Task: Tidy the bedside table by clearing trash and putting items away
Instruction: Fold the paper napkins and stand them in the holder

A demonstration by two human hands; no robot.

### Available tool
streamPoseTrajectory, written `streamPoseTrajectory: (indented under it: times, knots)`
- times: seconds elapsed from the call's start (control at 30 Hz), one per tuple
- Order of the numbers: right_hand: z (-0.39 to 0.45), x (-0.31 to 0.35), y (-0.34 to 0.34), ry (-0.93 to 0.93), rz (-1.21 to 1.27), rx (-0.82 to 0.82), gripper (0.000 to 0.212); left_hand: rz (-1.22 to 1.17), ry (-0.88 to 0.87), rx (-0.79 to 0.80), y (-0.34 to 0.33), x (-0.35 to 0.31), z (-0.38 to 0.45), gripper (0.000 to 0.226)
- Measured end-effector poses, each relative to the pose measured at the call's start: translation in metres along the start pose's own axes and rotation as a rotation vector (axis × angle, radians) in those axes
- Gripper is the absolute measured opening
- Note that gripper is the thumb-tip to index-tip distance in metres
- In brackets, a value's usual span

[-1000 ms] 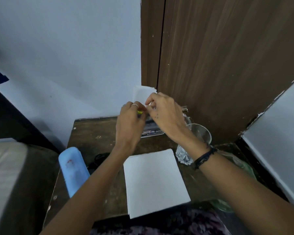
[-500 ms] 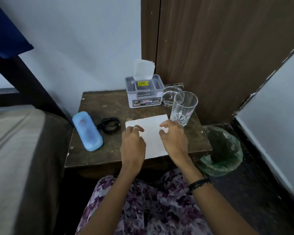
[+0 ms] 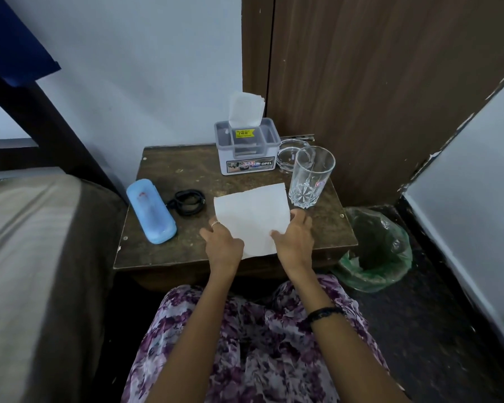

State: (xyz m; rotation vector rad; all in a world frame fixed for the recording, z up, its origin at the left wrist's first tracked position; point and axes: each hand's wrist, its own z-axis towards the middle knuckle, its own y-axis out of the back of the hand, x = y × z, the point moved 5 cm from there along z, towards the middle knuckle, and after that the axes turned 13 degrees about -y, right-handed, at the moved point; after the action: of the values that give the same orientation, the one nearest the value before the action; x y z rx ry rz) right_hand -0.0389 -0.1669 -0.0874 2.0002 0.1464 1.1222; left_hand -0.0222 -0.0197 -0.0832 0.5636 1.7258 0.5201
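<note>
**Bedside table: item count and hand state**

On the bedside table [image 3: 186, 167]: 1 white tissue sheet [image 3: 252, 218], flat near the front edge; 1 grey tissue box [image 3: 248, 151] with one tissue sticking up; 1 drinking glass [image 3: 310, 177]; 1 clear ashtray [image 3: 288, 158] behind it; 1 blue case [image 3: 150, 210]; 1 coiled black cable [image 3: 188, 202]. 1 green-lined bin [image 3: 376, 251] on the floor, right. Left hand [image 3: 223, 245] and right hand [image 3: 294, 241] loosely spread, fingers touching the sheet's near corners, gripping nothing.
</note>
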Motion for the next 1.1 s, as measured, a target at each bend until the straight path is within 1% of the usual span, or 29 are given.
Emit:
streamPoseTrajectory:
  times: [0.1,0.23,0.3,0.37,0.4,0.43,0.5,0.57,0.63,0.7,0.8,0.87,0.93,1.0,1.07,1.1]
  knots:
    - [0.005,-0.004,0.001,-0.053,0.127,0.047,0.05,-0.124,0.07,-0.003,0.001,0.002,0.002,0.061]
    - [0.007,-0.009,-0.001,-0.124,0.219,0.079,0.048,-0.188,0.066,-0.016,-0.003,0.004,-0.003,0.034]
    - [0.008,-0.008,-0.004,-0.146,0.226,0.13,0.036,-0.234,0.051,-0.036,-0.004,0.004,-0.005,0.025]
    - [0.009,-0.007,-0.007,-0.174,0.256,0.198,0.015,-0.314,0.034,-0.073,-0.003,0.002,-0.008,0.024]
    - [0.009,-0.007,-0.007,-0.193,0.304,0.223,0.011,-0.339,0.024,-0.102,-0.002,0.0,-0.01,0.023]
    - [0.01,-0.008,-0.006,-0.216,0.368,0.242,0.014,-0.342,0.012,-0.136,-0.001,-0.002,-0.011,0.025]
    - [0.01,-0.008,-0.003,-0.244,0.486,0.262,0.014,-0.311,-0.023,-0.209,0.003,-0.005,-0.011,0.031]
    - [0.01,-0.01,-0.001,-0.221,0.554,0.264,0.022,-0.264,-0.075,-0.279,0.006,-0.009,-0.01,0.034]
    - [0.008,-0.011,-0.002,-0.153,0.569,0.247,0.027,-0.226,-0.155,-0.315,0.005,-0.016,-0.011,0.035]
    - [0.008,-0.013,-0.007,-0.083,0.484,0.215,0.024,-0.173,-0.225,-0.295,-0.001,-0.025,-0.013,0.038]
    - [0.011,-0.011,-0.009,-0.029,0.422,0.229,0.025,-0.073,-0.297,-0.187,-0.017,-0.035,-0.012,0.043]
    - [0.011,-0.008,-0.008,-0.063,0.436,0.272,0.029,-0.003,-0.331,-0.088,-0.029,-0.038,-0.01,0.046]
    - [0.011,-0.008,-0.005,-0.135,0.496,0.292,0.023,0.043,-0.335,-0.004,-0.039,-0.037,-0.009,0.053]
    - [0.01,-0.006,-0.003,-0.182,0.537,0.291,0.02,0.042,-0.339,0.04,-0.044,-0.034,-0.008,0.056]
    - [0.011,-0.006,-0.005,-0.163,0.544,0.276,0.021,-0.035,-0.343,0.056,-0.044,-0.033,-0.009,0.051]
    - [0.012,-0.006,-0.007,-0.144,0.505,0.265,0.018,-0.073,-0.353,0.043,-0.041,-0.034,-0.01,0.048]
